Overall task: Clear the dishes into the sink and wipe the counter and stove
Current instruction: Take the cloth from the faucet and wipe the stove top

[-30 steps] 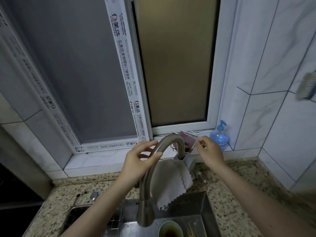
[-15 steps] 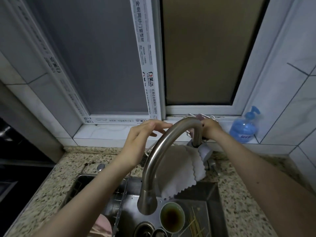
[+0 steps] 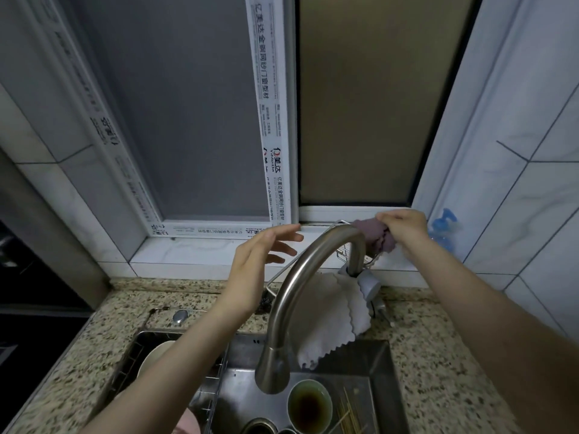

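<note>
My right hand point(image 3: 404, 230) is closed on a purple cloth point(image 3: 374, 234) at the wire rack point(image 3: 343, 252) on the window sill, behind the top of the curved steel faucet point(image 3: 300, 286). Left of the faucet's arch, my left hand point(image 3: 263, 258) hovers open with fingers spread and holds nothing. A white cloth point(image 3: 332, 321) hangs from the faucet base over the sink point(image 3: 380, 371). In the sink lie a small bowl point(image 3: 308, 405) with dark liquid, chopsticks point(image 3: 349, 415) and a white plate point(image 3: 153, 355) in a wire basket.
Speckled granite counter point(image 3: 438, 355) runs around the sink. A blue soap pump bottle point(image 3: 443, 230) stands on the sill at right, close to my right wrist. A dark stove area point(image 3: 18, 308) lies at the far left. A window fills the wall behind the sink.
My right hand has taken hold of the purple cloth at the rack. My left hand has come off the faucet arch. The view has tilted down, showing more of the sink.
</note>
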